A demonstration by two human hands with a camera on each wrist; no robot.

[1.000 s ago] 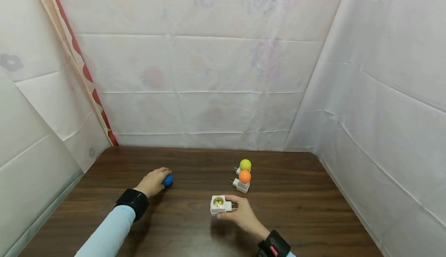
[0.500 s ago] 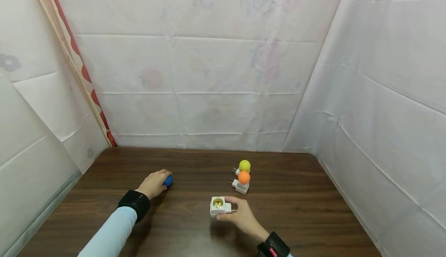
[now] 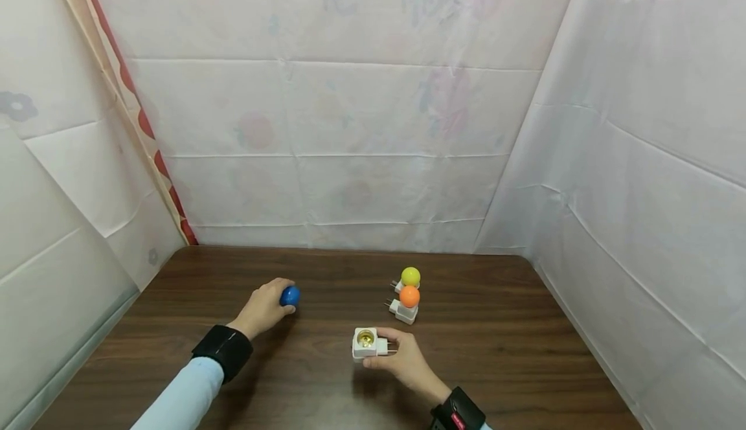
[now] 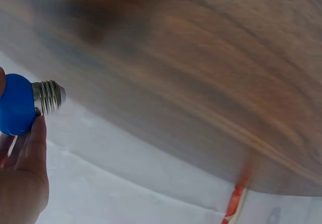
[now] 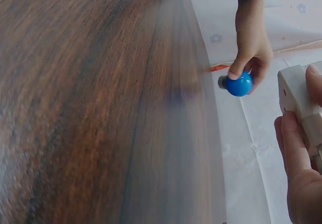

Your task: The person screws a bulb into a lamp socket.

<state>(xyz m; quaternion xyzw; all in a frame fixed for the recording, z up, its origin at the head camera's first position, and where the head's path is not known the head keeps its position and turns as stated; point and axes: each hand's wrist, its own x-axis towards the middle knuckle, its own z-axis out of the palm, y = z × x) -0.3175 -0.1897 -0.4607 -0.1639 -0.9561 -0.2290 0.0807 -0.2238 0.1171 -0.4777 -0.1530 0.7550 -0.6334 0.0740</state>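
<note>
A blue light bulb (image 4: 18,104) with a silver screw base is pinched by my left hand (image 3: 263,309), lifted above the table at centre left. The bulb's metal thread points away from the palm in the left wrist view. In my right hand (image 3: 405,360) is a white plug-in lamp socket (image 3: 364,343), held between thumb and fingers near the front of the table. Its brass-coloured opening faces up, and its prongs point right toward the palm. The right wrist view shows the blue bulb (image 5: 239,84) and the socket (image 5: 297,94) apart from each other.
Behind the right hand, an orange bulb (image 3: 409,296) sits in a white socket (image 3: 404,313) on the dark wood table (image 3: 495,352). A yellow bulb (image 3: 410,276) in a similar socket stands just beyond it. White cloth walls (image 3: 361,190) border the back and both sides.
My left hand has lifted the blue bulb off the table and moved it slightly right, so more of the bulb shows. The right hand and its socket stay in place.
</note>
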